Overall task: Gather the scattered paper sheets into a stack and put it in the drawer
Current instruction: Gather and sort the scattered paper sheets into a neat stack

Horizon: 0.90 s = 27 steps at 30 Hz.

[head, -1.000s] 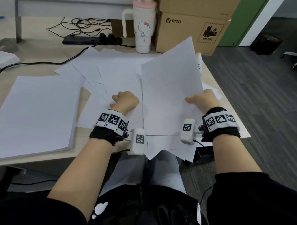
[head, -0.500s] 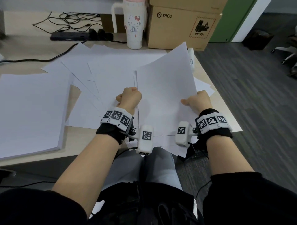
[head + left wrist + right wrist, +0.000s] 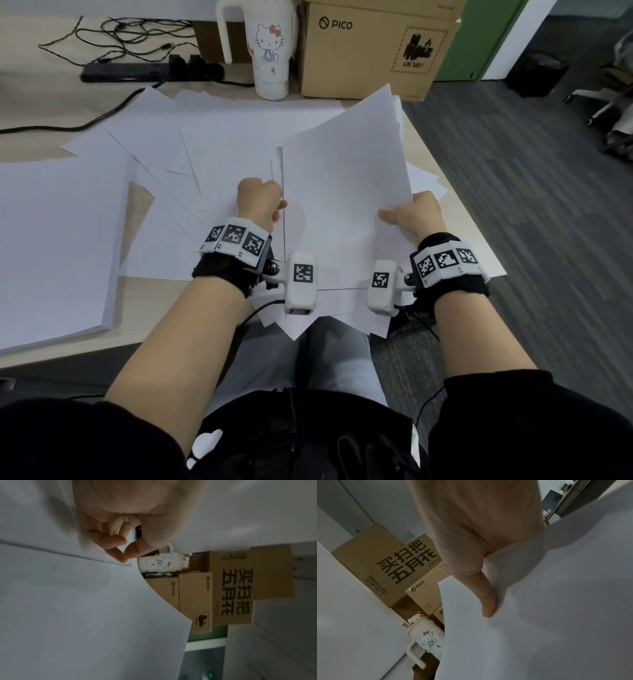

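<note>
Both hands grasp the lifted sheets (image 3: 342, 205) before the tumbler (image 3: 270, 51): left hand (image 3: 260, 202) pinches one edge, right hand (image 3: 416, 214) the other. Lower sheets fan unevenly, probably loose; a tilt spills them off the bench (image 3: 144, 301).

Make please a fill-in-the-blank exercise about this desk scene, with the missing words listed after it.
1. The right hand holds the lifted paper sheets with its ___ on top.
2. The cartoon cat is printed on the white ___, beside the cardboard box.
3. The neat paper stack lies on the ___ side of the desk.
4. The left hand grips the lifted sheets at their ___ edge.

Missing words: thumb; cup; left; left
</note>
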{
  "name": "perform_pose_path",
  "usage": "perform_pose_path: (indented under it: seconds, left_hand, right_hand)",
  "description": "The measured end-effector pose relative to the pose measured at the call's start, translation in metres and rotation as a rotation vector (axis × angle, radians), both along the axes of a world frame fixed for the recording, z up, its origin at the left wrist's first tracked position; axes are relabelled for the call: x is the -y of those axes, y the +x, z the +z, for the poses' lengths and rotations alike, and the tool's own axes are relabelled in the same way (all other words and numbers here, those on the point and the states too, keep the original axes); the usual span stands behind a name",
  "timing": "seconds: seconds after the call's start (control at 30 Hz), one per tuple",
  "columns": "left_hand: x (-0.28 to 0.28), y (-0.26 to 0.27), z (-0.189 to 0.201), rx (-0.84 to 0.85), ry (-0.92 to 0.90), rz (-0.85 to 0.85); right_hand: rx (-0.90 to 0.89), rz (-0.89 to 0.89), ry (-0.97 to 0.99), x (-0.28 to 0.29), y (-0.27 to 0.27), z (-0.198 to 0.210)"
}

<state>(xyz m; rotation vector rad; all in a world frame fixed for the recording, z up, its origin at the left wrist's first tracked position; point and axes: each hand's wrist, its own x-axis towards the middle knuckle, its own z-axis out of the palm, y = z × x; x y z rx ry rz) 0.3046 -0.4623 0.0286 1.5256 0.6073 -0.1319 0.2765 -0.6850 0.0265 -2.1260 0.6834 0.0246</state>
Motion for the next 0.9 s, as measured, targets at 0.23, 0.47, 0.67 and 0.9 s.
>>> perform_pose_path:
  seconds: [0.23,0.47,0.67,0.9]
  left_hand:
    - [-0.006,0.009,-0.003,-0.033,0.015,0.012]
    - [-0.010,0.015,-0.006,-0.001,0.206,-0.201]
    - [-0.034,0.020,0.000,0.251,0.223,-0.077]
    - [-0.084,0.039,-0.005,0.114,0.582,0.116]
  right_hand:
    - [0.001,0.000,0.021,0.003,0.000,-0.002]
    - [0.062,-0.025,0.084,0.000,-0.002,0.002]
    - [0.249,0.076,0.325,-0.021,0.000,0.015]
    - [0.151,0.137,0.320,-0.062,0.046,0.021]
